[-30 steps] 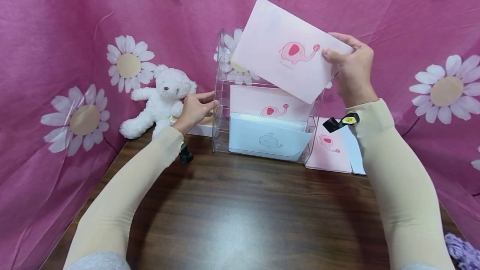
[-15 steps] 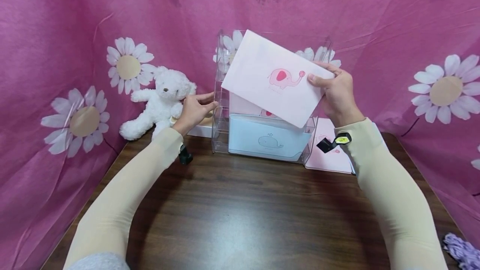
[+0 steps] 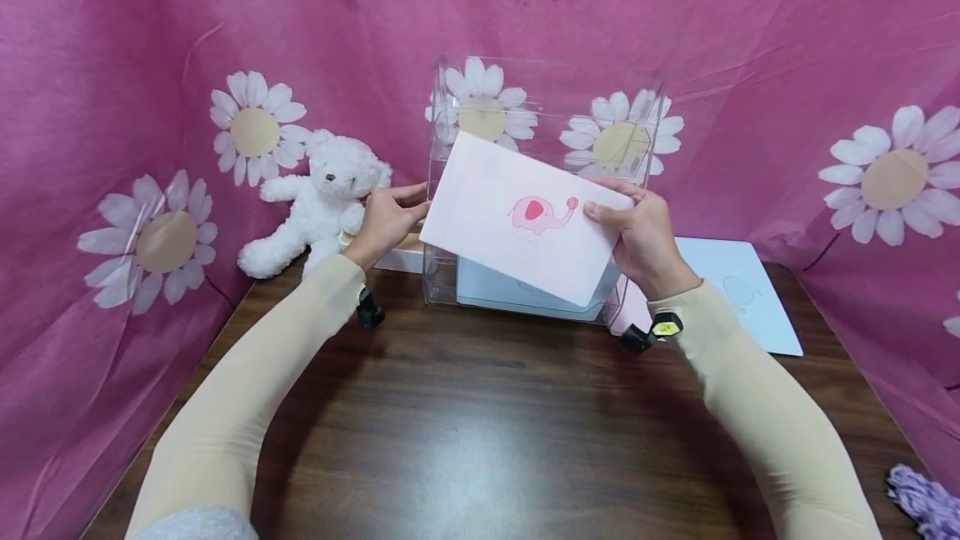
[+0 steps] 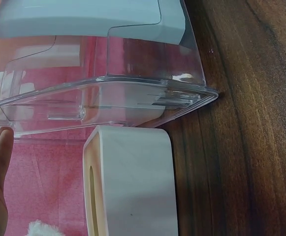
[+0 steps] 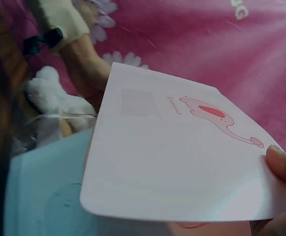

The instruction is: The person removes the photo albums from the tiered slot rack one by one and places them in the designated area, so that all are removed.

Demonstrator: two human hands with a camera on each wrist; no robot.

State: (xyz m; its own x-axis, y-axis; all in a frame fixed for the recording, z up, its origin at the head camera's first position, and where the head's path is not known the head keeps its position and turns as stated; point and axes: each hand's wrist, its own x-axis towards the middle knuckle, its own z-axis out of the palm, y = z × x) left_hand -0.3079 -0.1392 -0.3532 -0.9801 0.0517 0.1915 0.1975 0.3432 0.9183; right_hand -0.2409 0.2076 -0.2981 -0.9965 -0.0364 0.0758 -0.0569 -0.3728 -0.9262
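In my right hand (image 3: 648, 236) I hold a pale pink notebook (image 3: 487, 248) with an elephant drawing, my thumb on its front near the right edge. It is tilted, its left corner higher, and overlaps the clear plastic rack (image 3: 540, 86) in the head view. Behind it in the rack's front slot, a light blue notebook (image 3: 487, 290) is partly hidden. My left hand (image 3: 386, 223) touches the rack's left side with its fingertips; in the left wrist view its fingers (image 4: 0, 155) are straight against the clear edge.
A white box (image 4: 138, 182) stands just left of the rack, beside a white teddy bear (image 3: 330, 182). To the right, a light blue notebook (image 3: 750, 294) and a mostly hidden pink one (image 3: 630, 313) lie on the wooden table (image 3: 465, 423). Something purple (image 3: 922, 498) is at far right.
My right hand has brought the pink notebook down and to the left, from above the rack to in front of its lower part. My left hand has stayed at the rack's side.
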